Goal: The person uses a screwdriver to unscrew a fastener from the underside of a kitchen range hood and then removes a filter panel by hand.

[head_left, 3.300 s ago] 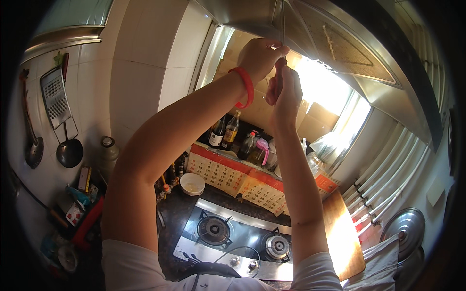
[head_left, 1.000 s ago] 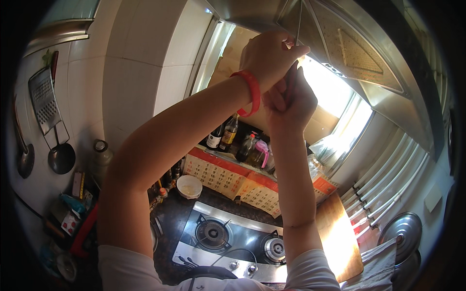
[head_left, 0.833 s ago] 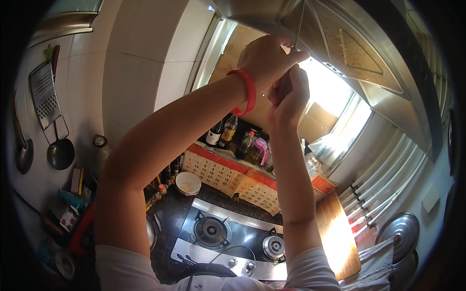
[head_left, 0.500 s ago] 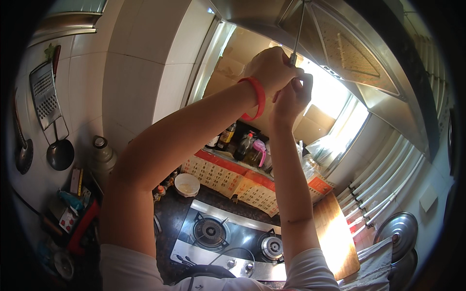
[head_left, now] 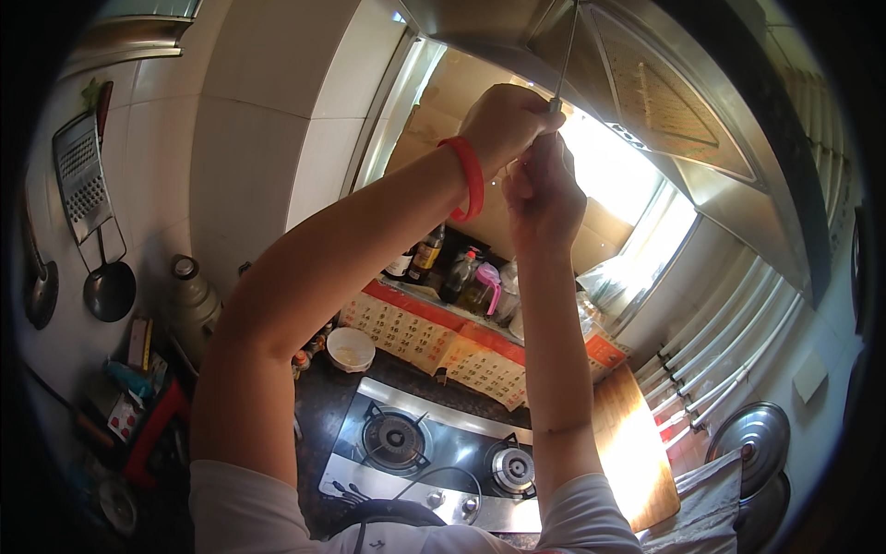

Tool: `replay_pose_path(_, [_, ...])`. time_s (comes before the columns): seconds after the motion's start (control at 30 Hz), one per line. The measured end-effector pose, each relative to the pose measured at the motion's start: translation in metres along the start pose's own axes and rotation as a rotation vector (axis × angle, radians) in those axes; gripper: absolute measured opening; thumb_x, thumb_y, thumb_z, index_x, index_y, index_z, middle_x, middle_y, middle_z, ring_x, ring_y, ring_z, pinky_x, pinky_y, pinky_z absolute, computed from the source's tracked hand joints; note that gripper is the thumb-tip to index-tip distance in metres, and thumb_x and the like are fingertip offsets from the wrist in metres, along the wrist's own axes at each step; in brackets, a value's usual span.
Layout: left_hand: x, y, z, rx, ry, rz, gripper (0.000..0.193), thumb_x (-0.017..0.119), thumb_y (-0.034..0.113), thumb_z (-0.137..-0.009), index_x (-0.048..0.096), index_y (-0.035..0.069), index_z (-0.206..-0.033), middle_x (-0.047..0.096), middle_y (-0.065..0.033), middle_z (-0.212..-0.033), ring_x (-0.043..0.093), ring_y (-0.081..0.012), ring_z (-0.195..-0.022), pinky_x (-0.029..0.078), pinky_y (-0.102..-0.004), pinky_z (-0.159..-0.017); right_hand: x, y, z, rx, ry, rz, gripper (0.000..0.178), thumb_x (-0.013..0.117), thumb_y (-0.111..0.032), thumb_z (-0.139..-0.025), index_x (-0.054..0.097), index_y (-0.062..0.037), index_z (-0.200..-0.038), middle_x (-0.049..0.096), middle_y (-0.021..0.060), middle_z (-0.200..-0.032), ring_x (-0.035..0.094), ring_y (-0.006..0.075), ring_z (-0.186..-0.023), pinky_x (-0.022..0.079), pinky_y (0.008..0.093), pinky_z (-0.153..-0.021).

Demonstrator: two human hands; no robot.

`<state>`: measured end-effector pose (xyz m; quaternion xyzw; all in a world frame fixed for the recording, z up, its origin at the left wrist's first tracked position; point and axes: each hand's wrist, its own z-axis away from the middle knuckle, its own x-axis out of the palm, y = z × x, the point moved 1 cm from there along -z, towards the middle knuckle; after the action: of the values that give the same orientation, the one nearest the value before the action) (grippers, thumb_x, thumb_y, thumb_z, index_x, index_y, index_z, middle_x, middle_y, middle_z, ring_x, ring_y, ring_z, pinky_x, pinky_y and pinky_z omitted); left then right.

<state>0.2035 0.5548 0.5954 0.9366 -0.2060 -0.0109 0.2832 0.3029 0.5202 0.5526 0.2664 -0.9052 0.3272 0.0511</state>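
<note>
Both my arms reach up toward the range hood (head_left: 646, 120). A long thin metal rod (head_left: 568, 51) with a thicker collar at its lower end runs up from my hands to the top of the picture. My left hand (head_left: 510, 120), with a red band (head_left: 468, 180) on its wrist, is closed, thumb and fingers pinching the rod at the collar. Just below and touching it is my right hand (head_left: 550, 189), its fingers curled in. Whatever lies inside the right hand is hidden, as is the rod's bottom end. The rod's top lies outside the picture.
Beneath my arms is a two-burner gas stove (head_left: 443, 457), with a white bowl (head_left: 351, 351) behind it. Bottles (head_left: 459, 277) line a ledge edged with calendar sheets (head_left: 415, 337). A wooden board (head_left: 632, 452) and white pipes (head_left: 729, 342) stand right; a grater (head_left: 83, 185) and ladle (head_left: 110, 292) hang left.
My right hand has turned at the wrist and its fingers have curled further in beneath the left hand. The left hand has shifted slightly left and up, still at the rod's collar.
</note>
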Motion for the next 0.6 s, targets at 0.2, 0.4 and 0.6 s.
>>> replay_pose_path(0.2, [0.003, 0.003, 0.002, -0.085, -0.058, -0.228, 0.034, 0.069, 0.031, -0.075, 0.062, 0.000, -0.087, 0.063, -0.0081, -0.078, 0.059, -0.0149, -0.074, 0.048, -0.0287, -0.066, 0.018, 0.000, 0.006, -0.209, 0.357, 0.374, 0.035, 0.054, -0.015, -0.088, 0.038, -0.0065, -0.118, 0.055, 0.0047, -0.072, 0.043, 0.0072, -0.051, 0.029, 0.0192, -0.043])
replay_pose_path(0.4, [0.015, 0.006, 0.002, -0.062, 0.061, -0.418, 0.030, 0.070, 0.029, -0.072, 0.065, 0.000, -0.078, 0.064, -0.0079, -0.068, 0.061, -0.0144, -0.064, 0.048, -0.0257, -0.064, 0.007, 0.001, 0.004, -0.435, 0.357, 0.745, 0.052, 0.056, -0.013, -0.087, 0.026, -0.0063, -0.129, 0.054, 0.0039, -0.072, 0.045, 0.0075, -0.057, 0.034, 0.0214, -0.048])
replay_pose_path(0.6, [0.008, 0.021, 0.002, -0.035, -0.011, -0.434, 0.022, 0.066, 0.022, -0.077, 0.066, 0.001, -0.075, 0.063, -0.0041, -0.064, 0.057, -0.0111, -0.059, 0.045, -0.0248, -0.058, 0.013, -0.006, 0.018, -0.085, 0.189, 0.107, 0.044, 0.047, -0.026, -0.090, 0.035, -0.0017, -0.125, 0.055, 0.0086, -0.078, 0.049, 0.0159, -0.057, 0.040, 0.0265, -0.052])
